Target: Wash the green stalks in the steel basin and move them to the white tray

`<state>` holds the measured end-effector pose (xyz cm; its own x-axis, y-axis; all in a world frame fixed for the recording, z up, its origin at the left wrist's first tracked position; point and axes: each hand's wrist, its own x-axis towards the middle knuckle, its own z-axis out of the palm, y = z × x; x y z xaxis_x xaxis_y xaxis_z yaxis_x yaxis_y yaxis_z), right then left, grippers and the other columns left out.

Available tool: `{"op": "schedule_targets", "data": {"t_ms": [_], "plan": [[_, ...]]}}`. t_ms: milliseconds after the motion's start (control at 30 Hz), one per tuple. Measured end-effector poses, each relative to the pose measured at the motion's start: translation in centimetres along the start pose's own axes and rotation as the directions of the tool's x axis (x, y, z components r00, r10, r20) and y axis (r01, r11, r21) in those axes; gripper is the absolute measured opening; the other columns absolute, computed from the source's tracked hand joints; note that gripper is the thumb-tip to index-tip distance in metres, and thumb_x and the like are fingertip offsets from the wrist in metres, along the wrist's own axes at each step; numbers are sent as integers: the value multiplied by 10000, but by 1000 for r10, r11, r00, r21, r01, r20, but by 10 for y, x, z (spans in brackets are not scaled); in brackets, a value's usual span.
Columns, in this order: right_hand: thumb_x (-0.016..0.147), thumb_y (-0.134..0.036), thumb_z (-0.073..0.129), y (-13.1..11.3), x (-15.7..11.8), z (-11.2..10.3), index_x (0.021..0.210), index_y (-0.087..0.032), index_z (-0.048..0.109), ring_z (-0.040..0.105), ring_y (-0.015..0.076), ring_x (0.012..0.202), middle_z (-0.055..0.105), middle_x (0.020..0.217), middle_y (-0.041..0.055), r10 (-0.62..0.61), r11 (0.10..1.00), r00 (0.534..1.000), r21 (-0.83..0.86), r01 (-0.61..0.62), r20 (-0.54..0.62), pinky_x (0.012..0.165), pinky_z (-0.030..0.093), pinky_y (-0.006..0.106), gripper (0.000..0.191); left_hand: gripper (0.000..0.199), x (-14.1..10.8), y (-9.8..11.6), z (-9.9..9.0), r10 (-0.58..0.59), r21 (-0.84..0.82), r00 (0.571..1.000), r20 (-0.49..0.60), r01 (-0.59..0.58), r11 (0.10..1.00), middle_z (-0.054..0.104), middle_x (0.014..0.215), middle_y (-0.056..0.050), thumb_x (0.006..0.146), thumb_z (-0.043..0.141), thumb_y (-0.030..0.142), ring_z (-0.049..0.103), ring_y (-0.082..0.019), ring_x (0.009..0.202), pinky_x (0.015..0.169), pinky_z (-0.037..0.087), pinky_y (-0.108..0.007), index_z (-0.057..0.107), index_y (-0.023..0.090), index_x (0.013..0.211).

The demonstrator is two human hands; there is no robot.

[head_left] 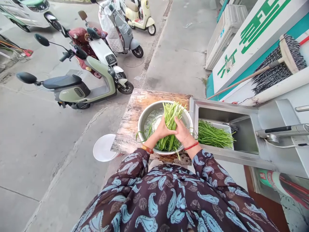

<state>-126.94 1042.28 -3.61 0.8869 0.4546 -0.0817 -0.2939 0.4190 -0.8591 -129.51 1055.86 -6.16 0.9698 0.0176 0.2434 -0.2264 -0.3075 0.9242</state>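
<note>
A bundle of long green stalks with pale ends (171, 112) is held over a round metal basin (141, 120) with water in it. My left hand (163, 129) wraps the bundle from the left side, and my right hand (182, 131) grips it from the right, the thumbs close together. The pale ends point away from me and the leafy ends hang toward the near rim. A few loose green leaves lie at the basin's left side. The basin stands on a worn wooden board (127, 124).
Right of the board is a metal sink (246, 133) with more green stalks (213, 134) in a white tray, and a faucet (285, 130). A white round lid (105, 147) is at the board's left. Scooters (84, 90) stand beyond; a mop (277, 64) leans at right.
</note>
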Motion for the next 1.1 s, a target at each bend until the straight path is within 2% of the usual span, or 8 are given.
{"op": "schedule_targets", "data": {"t_ms": [200,333,400,533,633,833,967,1100], "plan": [[883,-803,494,-2,-15,-2,1374,-317,622,502,257,1428,614,1464,21,2,1000,997,-16,-1,77,1208,420,458,702,924,8,-10,-4,-77,167,997,18,73,983,631,1349,-152,577,865,280,600,-355,1271,1130,446,-500,481,163,1410],[900,-765,520,-11,-17,-43,1362,-342,632,560,255,1369,637,1431,49,146,953,984,-281,-111,107,1164,449,485,636,804,8,-9,-8,-80,209,996,33,71,975,663,1294,-152,591,798,236,626,-349,1229,1098,476,-475,533,129,1343],[887,-715,584,-22,-12,-67,1286,-304,681,634,279,1255,679,1354,85,179,874,984,-457,-167,-16,1110,475,521,581,803,8,-10,-11,-105,210,994,37,95,973,677,1265,-141,583,799,236,624,-351,1230,1100,475,-476,541,129,1336],[895,-568,614,-58,1,-87,1114,-229,733,688,271,1003,733,1150,110,-237,688,946,-726,3,-221,975,530,497,421,835,8,-11,-12,-173,244,983,52,156,957,686,1239,-131,583,804,250,624,-355,1231,1103,472,-483,529,130,1363],[940,-436,598,-87,8,-68,1067,-260,737,662,252,986,715,1123,85,-504,423,860,-845,327,81,915,532,426,257,888,8,-10,-9,-190,256,978,86,162,953,690,1228,-147,580,811,272,641,-363,1200,1080,491,-485,503,105,1396],[969,-242,589,-104,19,-23,1078,-259,724,589,288,1076,690,1159,82,-266,-114,732,-774,623,628,944,444,454,174,873,7,-8,-4,-208,280,974,88,176,944,703,1202,-130,592,808,284,666,-351,1145,1038,515,-484,499,131,1394],[998,-233,541,-98,30,-25,1023,-244,711,551,276,992,689,1063,82,-128,-273,694,-698,662,709,871,414,429,173,890,4,-9,-6,-202,290,975,87,169,942,694,1219,-144,592,809,288,653,-363,1176,1052,508,-498,489,119,1405],[1033,-272,472,-91,38,-31,945,-238,701,530,266,935,670,981,87,-93,-287,671,-665,689,736,859,417,420,248,873,0,-10,-6,-211,323,975,74,177,930,701,1199,-142,592,818,303,661,-364,1155,1056,503,-502,501,129,1388]]}}
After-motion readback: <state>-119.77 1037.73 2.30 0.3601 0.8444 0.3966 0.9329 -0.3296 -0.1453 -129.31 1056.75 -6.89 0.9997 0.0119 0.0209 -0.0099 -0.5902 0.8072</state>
